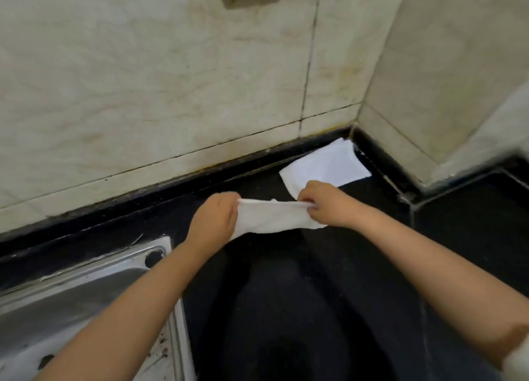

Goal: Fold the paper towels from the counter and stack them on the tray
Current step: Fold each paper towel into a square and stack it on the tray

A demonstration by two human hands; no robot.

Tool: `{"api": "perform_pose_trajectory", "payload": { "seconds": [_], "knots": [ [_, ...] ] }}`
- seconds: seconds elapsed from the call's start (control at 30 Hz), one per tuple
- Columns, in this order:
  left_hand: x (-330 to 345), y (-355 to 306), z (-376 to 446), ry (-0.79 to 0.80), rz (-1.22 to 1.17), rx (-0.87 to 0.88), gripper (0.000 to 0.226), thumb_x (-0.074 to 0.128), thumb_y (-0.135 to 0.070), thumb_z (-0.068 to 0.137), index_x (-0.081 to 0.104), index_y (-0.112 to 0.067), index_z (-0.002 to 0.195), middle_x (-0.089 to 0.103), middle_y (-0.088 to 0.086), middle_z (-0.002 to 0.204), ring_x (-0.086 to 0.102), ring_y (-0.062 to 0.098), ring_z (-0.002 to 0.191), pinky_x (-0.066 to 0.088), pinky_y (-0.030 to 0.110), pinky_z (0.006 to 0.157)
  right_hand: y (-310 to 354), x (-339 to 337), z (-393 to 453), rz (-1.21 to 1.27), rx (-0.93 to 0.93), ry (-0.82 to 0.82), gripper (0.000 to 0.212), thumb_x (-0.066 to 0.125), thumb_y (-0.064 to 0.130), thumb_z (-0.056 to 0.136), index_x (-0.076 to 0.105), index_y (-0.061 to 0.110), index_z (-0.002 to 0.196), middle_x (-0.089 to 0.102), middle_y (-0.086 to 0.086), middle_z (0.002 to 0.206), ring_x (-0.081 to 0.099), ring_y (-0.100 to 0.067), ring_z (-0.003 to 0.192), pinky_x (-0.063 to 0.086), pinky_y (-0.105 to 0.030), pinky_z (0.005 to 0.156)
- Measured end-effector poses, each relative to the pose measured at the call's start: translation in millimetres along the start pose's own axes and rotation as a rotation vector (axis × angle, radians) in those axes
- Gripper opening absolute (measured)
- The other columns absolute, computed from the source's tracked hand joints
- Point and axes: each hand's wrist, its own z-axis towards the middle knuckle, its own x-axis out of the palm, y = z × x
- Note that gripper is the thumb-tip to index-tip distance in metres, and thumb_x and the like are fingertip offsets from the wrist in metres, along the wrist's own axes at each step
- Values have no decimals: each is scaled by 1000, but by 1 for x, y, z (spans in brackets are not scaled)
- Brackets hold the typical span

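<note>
Paper towel (274, 217) in hand hangs stretched between the two hands at the centre of the frame, lifted above the black counter (286, 294). Its long axis runs side to side across the picture, top edge taut and nearly level, the body sagging below in a shallow curve. The left hand (213, 219) pinches the left end of that top edge with fingers curled round it; the right hand (325, 204) pinches the right end the same way, knuckles up. Both hands are closed on the sheet, neither is free.

Behind the right hand, toward the upper right of the frame, a second sheet or small pile of white paper towels (326, 163) lies flat on the counter in the corner where the tiled walls (171, 80) meet. The right hand is just in front of it and clearly the nearer of the two; the left hand is well apart from it. A steel sink (86, 280) fills the lower left, beside the left forearm.

No tray shows anywhere in the frame, so which way the folded sheet must travel cannot be told. As I judge it, the fold is under way, and the next move turns on bringing the two ends together along that side-to-side axis.
</note>
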Motion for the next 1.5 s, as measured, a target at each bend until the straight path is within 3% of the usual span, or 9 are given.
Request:
{"api": "perform_pose_trajectory", "payload": {
  "seconds": [0.3, 0.53, 0.7, 0.83, 0.93, 1.1, 1.23, 1.4, 1.5],
  "knots": [
    [-10, -159, 15, 63, -77, 278, 31, 34, -19, 100, 57, 1, 101, 63, 19, 99, 56, 34, 91, 37, 36, 71, -49, -77, -170, -70, 507, -635, 24, 48, 5, 84, 68, 0, 96, 67, -26, 101, 60, -39, 97, 47, -38, 78],
    [30, -330, -30, 113, -135, 784, 38, 33, -28, 100, 60, -2, 97, 62, 19, 98, 57, 35, 94, 43, 43, 74, -80, -77, -392, -307, 751, -1152, 28, 43, 7, 78, 68, -3, 86, 64, -27, 83, 60, -44, 80, 50, -48, 71],
    [89, -390, -95, 355, -15, 1121, 43, 31, -30, 97, 63, -2, 94, 62, 17, 96, 57, 35, 93, 49, 48, 77, -73, 10, -532, -501, 854, -878, 27, 40, 11, 74, 66, 3, 68, 55, -19, 58, 55, -36, 49, 45, -36, 46],
    [149, -397, -151, 680, 241, 1246, 23, 41, -16, 97, 61, -5, 99, 60, 11, 105, 57, 29, 99, 48, 45, 84, -63, 99, -590, -263, 974, -409, 21, 44, 9, 67, 64, 6, 65, 59, -16, 65, 60, -37, 56, 51, -39, 49],
    [180, -390, -191, 1030, 358, 1213, 23, 41, -16, 96, 61, -5, 94, 61, 12, 106, 56, 27, 98, 45, 35, 86, -56, 144, -610, 56, 1029, -52, 16, 46, 3, 80, 62, 3, 81, 55, -13, 85, 57, -32, 83, 45, -36, 72],
    [195, -397, -218, 1455, 337, 994, 32, 44, -18, 97, 47, -18, 65, 49, -7, 71, 48, 7, 65, 38, 20, 64, -63, 156, -637, 507, 1061, 159, 34, 47, 7, 87, 46, 25, 59, 44, 10, 64, 44, -9, 60, 37, -20, 59],
    [205, -417, -207, 1405, 226, 859, 33, 47, -16, 95, 54, -15, 63, 50, -6, 68, 50, 9, 66, 40, 17, 63, -91, 152, -656, 550, 1083, 84, 18, 47, 6, 86, 65, 5, 89, 60, 0, 83, 57, -16, 75, 45, -21, 69],
    [224, -442, -197, 1008, 41, 761, 25, 51, -18, 93, 61, -13, 116, 63, 3, 100, 54, 11, 84, 43, 22, 76, -127, 148, -663, 450, 1251, -460, 23, 49, 0, 86, 69, 2, 96, 69, -9, 98, 60, -18, 87, 39, -20, 72],
    [239, -450, -197, 901, 108, 747, 22, 51, -20, 93, 55, -12, 113, 63, 7, 103, 57, 17, 87, 49, 31, 77, -139, 152, -659, 479, 1323, -626, 21, 52, 4, 88, 70, 3, 99, 70, -10, 103, 62, -22, 94, 47, -26, 79]
  ]
}}
